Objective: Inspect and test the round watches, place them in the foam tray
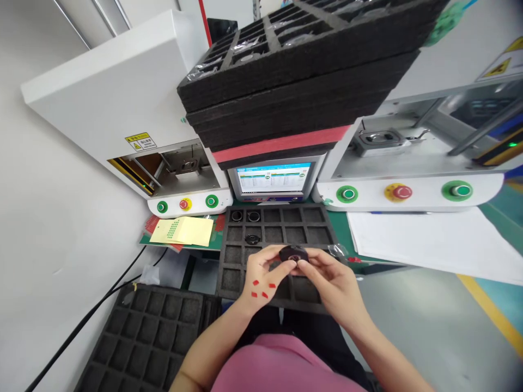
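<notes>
Between my two hands is a small round black part [293, 252] with a ring-like opening on the side toward me. My left hand [263, 275] grips its left side, thumb pressed near the opening; red marks show on the back of this hand. From the right, my right hand [330, 277] pinches the same part, and both thumb tips nearly meet. Below them lies a black foam tray [278, 216] with square compartments. Two round black parts [254, 216] sit in its far left compartments, and another black part [252, 239] lies one row nearer.
Two white machines with buttons flank a screen [273, 177]. A tall stack of black foam trays [302, 81] overhangs the screen. Yellow cards [182, 231] lie left, white paper sheets [433, 239] right. Another foam tray [147, 332] stands low at the left, near black cables.
</notes>
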The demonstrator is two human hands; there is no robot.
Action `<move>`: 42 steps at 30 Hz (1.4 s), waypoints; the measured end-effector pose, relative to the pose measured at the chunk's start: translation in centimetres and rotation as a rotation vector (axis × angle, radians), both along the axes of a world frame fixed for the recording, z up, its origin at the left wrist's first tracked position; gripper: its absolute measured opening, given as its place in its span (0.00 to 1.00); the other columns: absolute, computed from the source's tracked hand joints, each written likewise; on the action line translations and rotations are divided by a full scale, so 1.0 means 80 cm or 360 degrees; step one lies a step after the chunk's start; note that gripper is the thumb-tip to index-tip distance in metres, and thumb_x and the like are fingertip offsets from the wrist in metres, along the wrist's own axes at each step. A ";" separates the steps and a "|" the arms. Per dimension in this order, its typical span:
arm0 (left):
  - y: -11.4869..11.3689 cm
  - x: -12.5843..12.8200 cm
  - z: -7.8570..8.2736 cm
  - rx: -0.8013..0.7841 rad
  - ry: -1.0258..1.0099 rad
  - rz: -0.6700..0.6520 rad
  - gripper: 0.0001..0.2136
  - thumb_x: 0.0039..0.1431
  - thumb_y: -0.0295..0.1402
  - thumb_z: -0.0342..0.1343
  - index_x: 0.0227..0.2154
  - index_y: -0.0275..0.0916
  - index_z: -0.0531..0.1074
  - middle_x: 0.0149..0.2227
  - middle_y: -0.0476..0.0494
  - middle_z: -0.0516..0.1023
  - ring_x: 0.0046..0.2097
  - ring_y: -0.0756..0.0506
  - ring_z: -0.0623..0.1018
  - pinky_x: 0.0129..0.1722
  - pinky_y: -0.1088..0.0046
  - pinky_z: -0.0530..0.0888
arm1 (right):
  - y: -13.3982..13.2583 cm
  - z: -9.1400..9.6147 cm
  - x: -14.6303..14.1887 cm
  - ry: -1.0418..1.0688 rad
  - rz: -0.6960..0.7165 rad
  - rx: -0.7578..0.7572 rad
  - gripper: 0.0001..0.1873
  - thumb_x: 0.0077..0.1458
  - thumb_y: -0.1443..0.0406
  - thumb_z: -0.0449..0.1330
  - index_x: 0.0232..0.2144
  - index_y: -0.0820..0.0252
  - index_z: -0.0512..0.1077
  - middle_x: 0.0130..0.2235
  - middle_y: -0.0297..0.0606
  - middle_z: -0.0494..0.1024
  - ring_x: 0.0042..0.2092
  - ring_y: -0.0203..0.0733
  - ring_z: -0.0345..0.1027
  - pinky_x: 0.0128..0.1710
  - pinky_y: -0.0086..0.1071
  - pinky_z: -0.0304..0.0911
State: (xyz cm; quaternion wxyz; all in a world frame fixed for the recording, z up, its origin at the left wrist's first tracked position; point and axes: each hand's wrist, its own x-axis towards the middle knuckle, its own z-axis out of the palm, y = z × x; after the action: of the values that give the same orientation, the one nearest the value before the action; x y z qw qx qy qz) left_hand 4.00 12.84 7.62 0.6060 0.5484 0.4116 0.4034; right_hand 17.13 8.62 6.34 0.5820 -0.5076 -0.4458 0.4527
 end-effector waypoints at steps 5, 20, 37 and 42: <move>-0.009 -0.007 -0.009 -0.0213 0.0008 0.0025 0.14 0.46 0.41 0.67 0.32 0.35 0.79 0.36 0.40 0.82 0.40 0.42 0.80 0.44 0.66 0.76 | -0.011 -0.013 0.015 -0.0229 -0.0049 -0.0050 0.21 0.51 0.47 0.63 0.35 0.58 0.75 0.32 0.41 0.81 0.33 0.44 0.77 0.37 0.35 0.75; -0.014 -0.073 -0.026 -0.0613 -0.0052 0.0322 0.23 0.39 0.46 0.71 0.29 0.33 0.71 0.28 0.46 0.77 0.27 0.49 0.79 0.28 0.75 0.75 | 0.015 -0.040 -0.007 -0.0548 0.0152 -0.0136 0.18 0.52 0.51 0.59 0.31 0.59 0.76 0.29 0.40 0.81 0.29 0.44 0.76 0.31 0.34 0.73; -0.019 -0.048 0.004 -0.0650 -0.0640 -0.0295 0.30 0.51 0.54 0.62 0.47 0.32 0.75 0.36 0.37 0.81 0.36 0.42 0.82 0.41 0.65 0.77 | 0.005 0.001 -0.005 -0.0469 0.0169 0.0027 0.12 0.54 0.54 0.64 0.33 0.54 0.77 0.36 0.36 0.81 0.34 0.40 0.75 0.34 0.30 0.74; -0.020 -0.036 0.007 -0.0641 -0.0622 -0.0252 0.31 0.50 0.51 0.64 0.52 0.36 0.74 0.46 0.35 0.80 0.47 0.39 0.81 0.54 0.58 0.74 | -0.008 0.022 -0.004 -0.0870 -0.0277 0.0304 0.06 0.57 0.63 0.64 0.38 0.54 0.74 0.40 0.37 0.78 0.36 0.41 0.73 0.37 0.35 0.70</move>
State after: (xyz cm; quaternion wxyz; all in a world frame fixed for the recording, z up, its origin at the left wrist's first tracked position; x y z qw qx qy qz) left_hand 1.14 11.28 8.15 0.8000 0.3593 0.3148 0.3631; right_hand 16.85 8.01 8.07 0.5222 -0.5899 -0.5812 0.2038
